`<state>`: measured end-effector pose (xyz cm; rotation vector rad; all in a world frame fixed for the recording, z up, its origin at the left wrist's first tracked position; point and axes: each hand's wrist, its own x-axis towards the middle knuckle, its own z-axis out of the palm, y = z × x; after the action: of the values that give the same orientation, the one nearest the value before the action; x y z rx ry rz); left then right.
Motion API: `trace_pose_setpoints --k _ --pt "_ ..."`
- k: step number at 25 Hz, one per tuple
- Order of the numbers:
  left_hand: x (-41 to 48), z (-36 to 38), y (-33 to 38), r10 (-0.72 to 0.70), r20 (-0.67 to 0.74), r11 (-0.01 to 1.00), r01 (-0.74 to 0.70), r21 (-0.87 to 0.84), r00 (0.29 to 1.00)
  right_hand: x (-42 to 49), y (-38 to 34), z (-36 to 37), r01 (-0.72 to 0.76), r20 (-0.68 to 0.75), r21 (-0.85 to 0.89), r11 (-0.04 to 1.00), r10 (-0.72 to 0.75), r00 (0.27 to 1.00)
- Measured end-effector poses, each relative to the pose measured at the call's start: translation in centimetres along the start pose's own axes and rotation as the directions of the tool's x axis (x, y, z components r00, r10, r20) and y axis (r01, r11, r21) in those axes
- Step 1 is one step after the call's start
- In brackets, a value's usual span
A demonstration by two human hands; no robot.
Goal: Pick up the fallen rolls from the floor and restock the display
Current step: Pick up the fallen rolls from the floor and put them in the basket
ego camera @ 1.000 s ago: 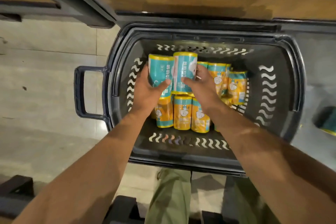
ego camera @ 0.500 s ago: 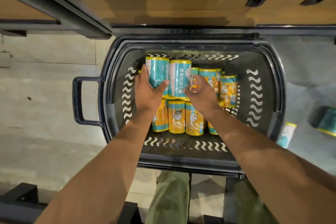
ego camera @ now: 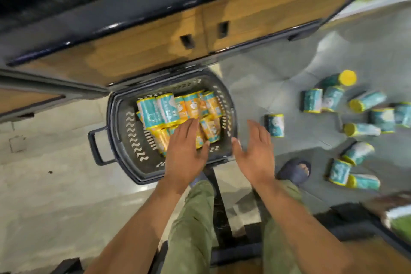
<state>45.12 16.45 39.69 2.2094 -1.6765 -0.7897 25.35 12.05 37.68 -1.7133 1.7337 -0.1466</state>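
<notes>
Dark basket (ego camera: 124, 140) packed with teal and orange rolls (ego camera: 178, 110) beneath spread, empty left hand (ego camera: 185, 151); right hand (ego camera: 255, 149) open, empty, loose rolls (ego camera: 275, 125) just beyond its fingertips.

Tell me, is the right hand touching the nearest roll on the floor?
Apart. The head view shows bare grey floor between the open right hand and the nearest fallen roll.
</notes>
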Motion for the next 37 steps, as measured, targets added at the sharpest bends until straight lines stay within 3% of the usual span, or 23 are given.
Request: trace_pose_setpoints --k 5,8,12,16,21,25,31,33,37 --pt "-1.3 4.9 14.8 0.079 0.121 0.996 -0.075 -0.042 0.99 -1.9 11.8 -12.5 -0.151 -0.146 -0.038 0.988 0.144 0.979" --pt "-0.6 9.9 22.2 0.064 0.155 0.998 -0.062 -0.021 0.986 -2.0 19.0 -17.2 -0.226 -0.157 0.008 0.974 0.224 0.962" --pt "1.8 18.2 28.6 -0.102 0.122 0.994 0.105 -0.025 0.987 -2.2 28.2 -20.5 -0.256 -0.114 0.017 0.967 0.256 0.96" --pt "4.7 24.9 30.6 -0.264 0.147 0.963 0.27 -0.02 0.953 -1.5 33.6 -20.7 -0.271 -0.042 0.023 0.962 0.272 0.961" --pt "7.9 31.9 29.1 -0.378 0.227 0.92 0.392 -0.016 0.897 4.6 37.7 -18.7 -0.242 -0.001 0.002 0.97 0.242 0.97" --pt "11.6 36.9 25.4 -0.4 0.309 0.913 0.404 0.054 0.863 11.8 41.5 -15.5 -0.217 0.015 -0.04 0.975 0.218 0.976" --pt "16.5 48.2 15.5 -0.498 0.35 0.846 0.534 -0.005 0.793 24.9 49.8 -5.2 -0.241 0.127 0.034 0.97 0.235 0.964" --pt "17.7 52.7 12.3 -0.548 0.409 0.775 0.627 -0.08 0.73 29.5 52.4 -1.1 -0.237 0.156 0.026 0.971 0.23 0.961" --pt "17.2 60.8 7.3 -0.584 0.45 0.65 0.721 -0.239 0.676 33.7 55.1 4.4 -0.287 -0.026 -0.041 0.957 0.286 0.958"
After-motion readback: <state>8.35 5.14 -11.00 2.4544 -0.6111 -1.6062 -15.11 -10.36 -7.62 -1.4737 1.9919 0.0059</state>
